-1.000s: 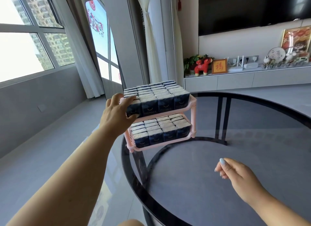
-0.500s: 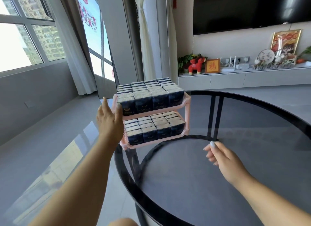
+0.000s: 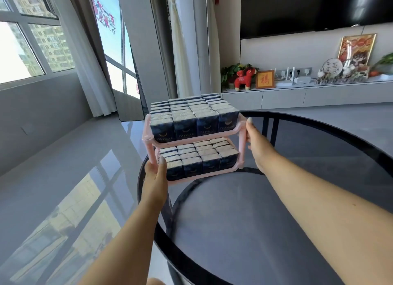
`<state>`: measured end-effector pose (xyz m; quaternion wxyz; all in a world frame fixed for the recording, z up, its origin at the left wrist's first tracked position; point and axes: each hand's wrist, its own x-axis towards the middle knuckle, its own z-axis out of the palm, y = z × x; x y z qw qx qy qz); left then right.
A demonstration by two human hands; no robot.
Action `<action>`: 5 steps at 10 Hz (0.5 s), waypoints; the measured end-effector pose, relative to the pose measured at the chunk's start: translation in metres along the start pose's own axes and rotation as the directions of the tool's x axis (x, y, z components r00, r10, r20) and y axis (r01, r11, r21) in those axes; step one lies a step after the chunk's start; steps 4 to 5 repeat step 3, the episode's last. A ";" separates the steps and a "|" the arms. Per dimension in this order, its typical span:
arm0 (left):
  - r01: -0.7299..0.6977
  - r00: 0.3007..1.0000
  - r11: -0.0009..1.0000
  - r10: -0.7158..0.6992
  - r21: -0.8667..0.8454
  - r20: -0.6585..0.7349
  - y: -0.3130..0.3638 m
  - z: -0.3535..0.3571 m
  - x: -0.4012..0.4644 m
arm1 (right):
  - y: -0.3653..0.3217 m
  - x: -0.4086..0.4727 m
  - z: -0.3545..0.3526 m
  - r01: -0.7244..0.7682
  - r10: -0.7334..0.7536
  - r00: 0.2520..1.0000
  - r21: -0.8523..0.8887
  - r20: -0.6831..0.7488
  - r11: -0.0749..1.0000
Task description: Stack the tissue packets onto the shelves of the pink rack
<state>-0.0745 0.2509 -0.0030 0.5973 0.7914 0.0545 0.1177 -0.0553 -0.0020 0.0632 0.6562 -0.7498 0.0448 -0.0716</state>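
While both arms are being stretched forward from the bottom of the view, the pink rack [image 3: 192, 136] is being gripped on its two near sides. The left hand [image 3: 154, 176] is being curled around the rack's near-left post at the level of the lower shelf, with the thumb laid up the front of the post. The right hand [image 3: 256, 143] is being pressed against the near-right post, its thumb pointing up beside the top shelf rim; how its fingers are lying behind the post cannot be told.

The rack is being kept upright at the far left edge of the round, dark glass counter [image 3: 297, 199]; whether its feet are touching the glass cannot be told. Both shelves are being filled completely by dark blue tissue packets [image 3: 194, 123], which are being held on end in tight rows, four across the front, their pale tops facing up.

Beyond the counter, a low white cabinet [image 3: 319, 94] is being shown along the far wall, with a red toy animal [image 3: 244, 79], a small framed red character [image 3: 265, 79] and other ornaments on it. A dark television screen [image 3: 308, 8] is being shown above it. To the left, large windows [image 3: 25, 44] and pale curtains [image 3: 89, 72] are being reflected in a glossy grey floor [image 3: 53, 189].
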 end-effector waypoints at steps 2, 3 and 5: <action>0.015 0.991 1.000 -0.016 0.005 0.133 0.012 0.049 -0.010 | 0.025 -0.005 -0.058 -0.030 0.066 0.951 0.124 -0.301 0.992; -0.002 0.987 0.998 -0.007 0.057 0.158 0.017 0.069 -0.017 | 0.024 -0.013 -0.084 0.056 -0.058 0.849 -0.020 -0.526 0.998; -0.002 0.987 0.998 -0.007 0.057 0.158 0.017 0.069 -0.017 | 0.024 -0.013 -0.084 0.056 -0.058 0.849 -0.020 -0.526 0.998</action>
